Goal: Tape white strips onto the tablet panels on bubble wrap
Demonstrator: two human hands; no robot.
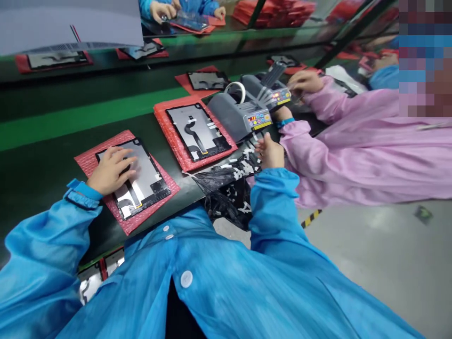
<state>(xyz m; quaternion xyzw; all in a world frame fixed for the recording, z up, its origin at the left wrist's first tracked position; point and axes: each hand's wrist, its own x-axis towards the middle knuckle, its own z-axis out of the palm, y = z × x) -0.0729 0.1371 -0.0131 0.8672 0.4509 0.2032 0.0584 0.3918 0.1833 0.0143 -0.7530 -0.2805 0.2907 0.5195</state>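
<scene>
My left hand [112, 170] lies with its fingers spread over the back of a tablet screen panel [146, 172], which has a dark ribbon cable and rests on a pink bubble-wrap bag [165, 181]. My right hand [271, 149] is closed in a pinch at the front of a grey tape dispenser [231, 115]. A small pale piece of tape [255, 137] shows at its fingertips, partly hidden. Between my hands, a second screen panel [212, 127] lies on a stack of red bubble-wrap bags [169, 134].
A second tape dispenser [263, 89] stands behind the first, beside a co-worker in a pink sleeve [332, 101]. A black plastic bag [226, 181] with white scraps hangs at the table edge. More panels [206, 80] lie farther back. Another person's hands [162, 10] work across the bench.
</scene>
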